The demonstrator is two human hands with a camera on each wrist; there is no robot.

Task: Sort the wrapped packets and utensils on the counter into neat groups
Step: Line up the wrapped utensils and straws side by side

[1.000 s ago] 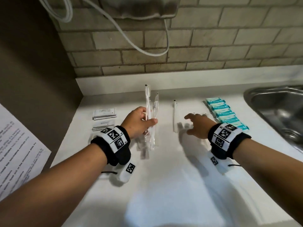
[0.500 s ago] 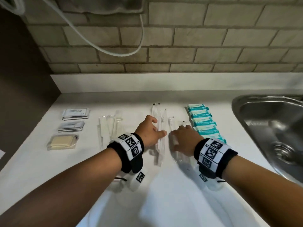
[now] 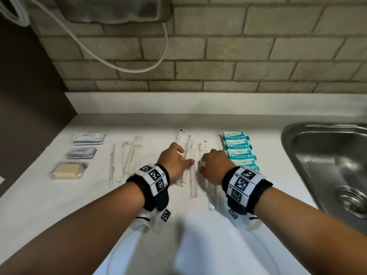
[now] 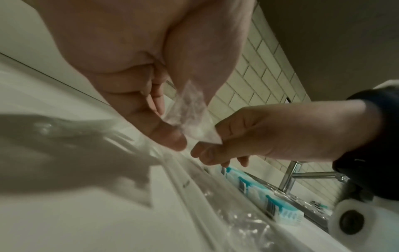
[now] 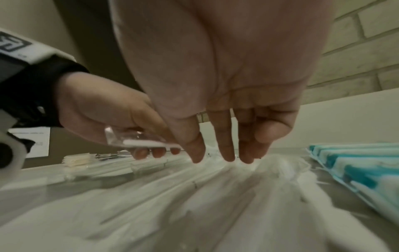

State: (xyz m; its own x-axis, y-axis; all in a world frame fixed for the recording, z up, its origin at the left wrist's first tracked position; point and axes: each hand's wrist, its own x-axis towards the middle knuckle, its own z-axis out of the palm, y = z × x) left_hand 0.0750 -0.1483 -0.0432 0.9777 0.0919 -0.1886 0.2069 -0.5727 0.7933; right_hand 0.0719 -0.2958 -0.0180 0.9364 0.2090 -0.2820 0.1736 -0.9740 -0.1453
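My left hand [image 3: 178, 160] pinches the end of a clear wrapped utensil [image 4: 190, 109] between thumb and fingers, low over the white counter [image 3: 59, 195]. The same utensil [image 5: 138, 141] shows in the right wrist view, held just left of my right fingers. Beside it, my right hand [image 3: 212, 165] points its straight fingers [image 5: 224, 150] down onto a row of clear wrapped utensils [image 5: 215, 196] lying lengthwise. A second group of wrapped utensils [image 3: 125, 157] lies further left. Teal packets [image 3: 236, 147] sit in an overlapping row right of my right hand.
At the left are a white packet stack [image 3: 89, 137], a grey packet stack [image 3: 81, 153] and a yellow packet [image 3: 69, 170]. A steel sink [image 3: 327, 165] with its tap [image 4: 289, 177] bounds the right side. The brick wall [image 3: 218, 56] stands behind.
My left hand has lowered its wrapped utensils from upright above the counter to just beside the right hand. The right hand has come over the utensil row, fingers on it.
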